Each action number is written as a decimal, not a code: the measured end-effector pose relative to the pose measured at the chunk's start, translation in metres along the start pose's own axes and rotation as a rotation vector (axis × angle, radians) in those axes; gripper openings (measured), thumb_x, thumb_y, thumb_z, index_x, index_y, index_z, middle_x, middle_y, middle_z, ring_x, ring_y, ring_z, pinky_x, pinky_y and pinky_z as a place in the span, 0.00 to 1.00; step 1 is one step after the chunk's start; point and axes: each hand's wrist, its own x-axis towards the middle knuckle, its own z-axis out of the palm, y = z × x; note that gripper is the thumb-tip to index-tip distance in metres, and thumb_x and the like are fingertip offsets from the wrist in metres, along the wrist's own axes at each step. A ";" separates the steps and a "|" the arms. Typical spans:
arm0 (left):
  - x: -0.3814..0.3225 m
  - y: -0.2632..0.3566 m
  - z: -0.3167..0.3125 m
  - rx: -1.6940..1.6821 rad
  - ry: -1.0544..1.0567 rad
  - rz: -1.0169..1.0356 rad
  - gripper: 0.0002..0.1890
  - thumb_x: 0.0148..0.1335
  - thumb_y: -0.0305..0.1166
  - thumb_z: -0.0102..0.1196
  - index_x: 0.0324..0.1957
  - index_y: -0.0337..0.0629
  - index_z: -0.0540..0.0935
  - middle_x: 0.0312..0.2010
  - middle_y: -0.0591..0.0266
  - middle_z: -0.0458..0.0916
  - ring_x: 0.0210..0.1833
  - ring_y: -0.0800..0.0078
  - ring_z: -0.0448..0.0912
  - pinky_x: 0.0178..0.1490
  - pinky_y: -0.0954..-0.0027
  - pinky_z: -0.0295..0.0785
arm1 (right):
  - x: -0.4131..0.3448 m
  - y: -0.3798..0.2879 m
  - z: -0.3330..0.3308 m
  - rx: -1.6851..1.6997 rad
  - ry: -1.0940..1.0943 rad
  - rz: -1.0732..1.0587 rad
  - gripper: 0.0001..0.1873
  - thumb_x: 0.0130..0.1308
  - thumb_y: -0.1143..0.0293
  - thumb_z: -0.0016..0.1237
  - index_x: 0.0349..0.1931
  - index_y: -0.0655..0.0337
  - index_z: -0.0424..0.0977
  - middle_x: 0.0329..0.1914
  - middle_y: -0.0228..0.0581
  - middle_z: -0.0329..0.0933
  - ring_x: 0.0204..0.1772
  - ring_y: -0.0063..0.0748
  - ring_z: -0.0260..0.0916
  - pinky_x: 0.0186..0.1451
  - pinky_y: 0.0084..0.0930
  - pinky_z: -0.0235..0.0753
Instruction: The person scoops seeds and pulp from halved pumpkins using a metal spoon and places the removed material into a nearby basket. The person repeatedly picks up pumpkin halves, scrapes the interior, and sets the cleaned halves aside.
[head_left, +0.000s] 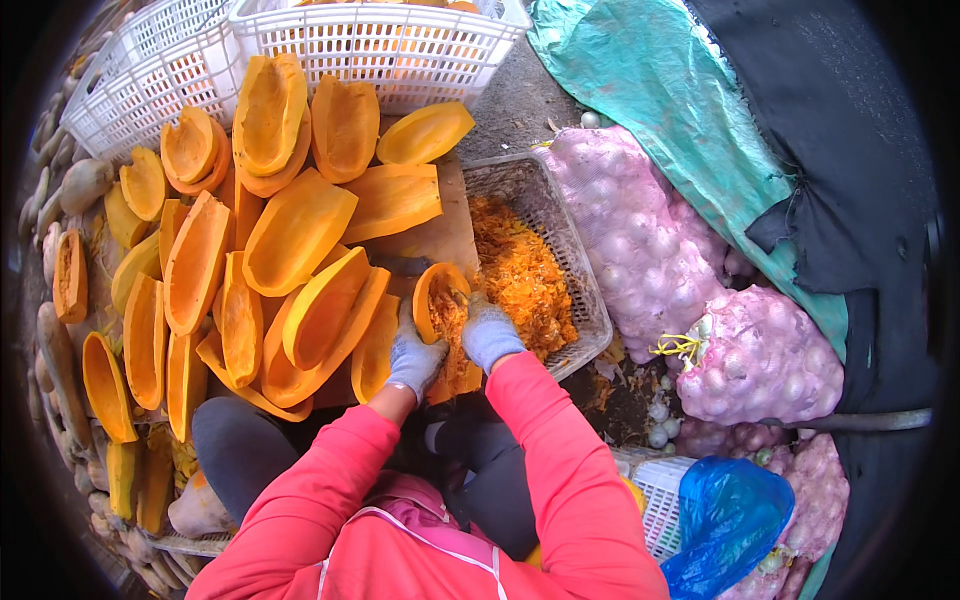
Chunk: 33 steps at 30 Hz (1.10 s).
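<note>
My left hand (414, 354), in a grey knit glove, grips the left side of a halved orange squash (427, 300) that still has stringy pulp in its hollow. My gloved right hand (489, 331) is at the squash's right side, its fingers curled at the rim; whether it holds a tool there cannot be seen. Just right of it a plastic crate (574, 277) holds a heap of shredded orange pulp and seeds (525, 281). Many hollowed squash halves (300, 232) lie piled to the left on a board (455, 217).
White crates (360, 56) with orange pieces stand beyond the pile. Whole squashes (64, 360) line the far left. Pink mesh sacks of onions (630, 232), a green tarp (667, 97) and a blue plastic bag (724, 510) are on the right.
</note>
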 end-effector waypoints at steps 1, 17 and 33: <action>-0.001 0.000 0.000 0.022 0.000 0.004 0.50 0.50 0.28 0.66 0.75 0.38 0.56 0.61 0.39 0.76 0.64 0.49 0.77 0.65 0.62 0.72 | 0.005 0.000 0.000 0.046 -0.010 0.008 0.20 0.69 0.70 0.40 0.60 0.66 0.71 0.54 0.65 0.79 0.58 0.62 0.77 0.60 0.49 0.78; 0.006 -0.001 0.000 0.010 -0.017 0.073 0.48 0.51 0.22 0.63 0.75 0.39 0.56 0.60 0.43 0.77 0.62 0.55 0.78 0.65 0.64 0.73 | 0.020 -0.004 0.015 0.026 -0.066 -0.099 0.24 0.71 0.72 0.36 0.67 0.65 0.65 0.52 0.67 0.79 0.56 0.63 0.78 0.60 0.49 0.78; 0.009 0.002 -0.006 0.035 -0.092 -0.054 0.49 0.51 0.23 0.64 0.76 0.41 0.55 0.60 0.43 0.77 0.62 0.55 0.78 0.64 0.63 0.73 | 0.042 -0.006 0.011 0.007 -0.017 -0.255 0.21 0.72 0.71 0.37 0.62 0.64 0.70 0.51 0.64 0.80 0.51 0.60 0.81 0.51 0.51 0.82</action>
